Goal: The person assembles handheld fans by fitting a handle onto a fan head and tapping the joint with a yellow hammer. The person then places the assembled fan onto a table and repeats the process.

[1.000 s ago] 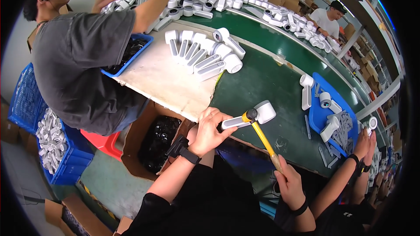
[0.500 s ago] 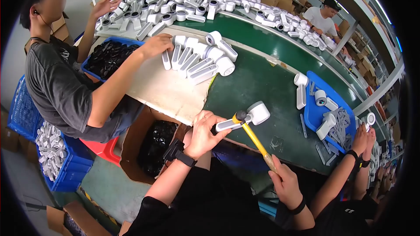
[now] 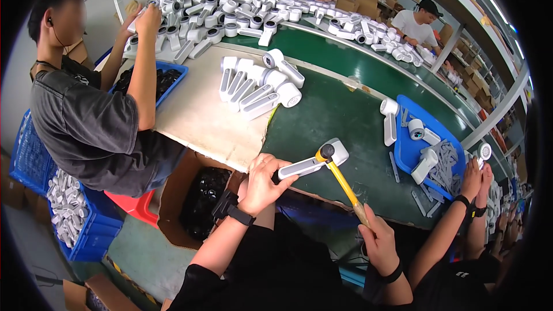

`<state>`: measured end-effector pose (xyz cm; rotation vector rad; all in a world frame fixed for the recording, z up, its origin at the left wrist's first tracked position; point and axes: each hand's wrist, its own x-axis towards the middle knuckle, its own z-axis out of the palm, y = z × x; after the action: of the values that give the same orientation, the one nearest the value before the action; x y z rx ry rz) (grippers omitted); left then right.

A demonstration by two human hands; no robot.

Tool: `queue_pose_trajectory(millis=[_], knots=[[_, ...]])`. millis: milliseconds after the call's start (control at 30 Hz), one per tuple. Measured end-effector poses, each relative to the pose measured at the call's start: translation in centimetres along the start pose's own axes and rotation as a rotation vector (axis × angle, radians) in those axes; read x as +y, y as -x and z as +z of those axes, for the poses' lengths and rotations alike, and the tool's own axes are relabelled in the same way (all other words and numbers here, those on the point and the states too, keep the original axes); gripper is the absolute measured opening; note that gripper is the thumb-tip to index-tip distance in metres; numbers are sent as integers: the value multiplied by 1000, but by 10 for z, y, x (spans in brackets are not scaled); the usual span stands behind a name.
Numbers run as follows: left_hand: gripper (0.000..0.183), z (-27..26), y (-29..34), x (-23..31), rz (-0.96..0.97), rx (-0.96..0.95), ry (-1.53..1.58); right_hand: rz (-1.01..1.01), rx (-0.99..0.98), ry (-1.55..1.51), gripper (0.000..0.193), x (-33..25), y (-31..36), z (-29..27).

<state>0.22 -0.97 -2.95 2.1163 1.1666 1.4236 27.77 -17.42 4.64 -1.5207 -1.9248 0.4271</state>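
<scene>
My left hand grips the handle end of a white handheld fan, which has a round drum-shaped head and a grey strip along its handle. The fan lies over the green bench's near edge, its head pointing away to the right. In my right hand is a small hammer with a yellow shaft and a dark, yellow-banded head. The hammer head overlaps the fan near where handle meets round head; whether they touch I cannot tell. My left fingers partly hide the handle's end.
Several white fans lie grouped ahead on the cardboard sheet. A blue tray with grey strips sits to the right. A co-worker is at left, beside a carton of dark parts. Another person's hands are at right.
The hammer head has shifted slightly right and up along the fan, toward its round head. The co-worker at left has drawn a hand back from the grouped fans to the large pile.
</scene>
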Motion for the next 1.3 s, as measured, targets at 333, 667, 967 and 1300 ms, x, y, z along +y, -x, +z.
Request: queue_pose_trajectory(millis=[333,667,967,1300], knots=[[31,-16,-10,18,-737,-156,739,266,69,-361,50,14,15,16],[48,-39,1,15,-717,-127,418,143,14,-337,56,18,8,29],[27,-21,-6,-9,-167,31,-17,-35,-44,-149,51,-21,-32,12],[24,-16,-7,-17,-152,35,18,-129,16,-67,48,-25,-37,21]])
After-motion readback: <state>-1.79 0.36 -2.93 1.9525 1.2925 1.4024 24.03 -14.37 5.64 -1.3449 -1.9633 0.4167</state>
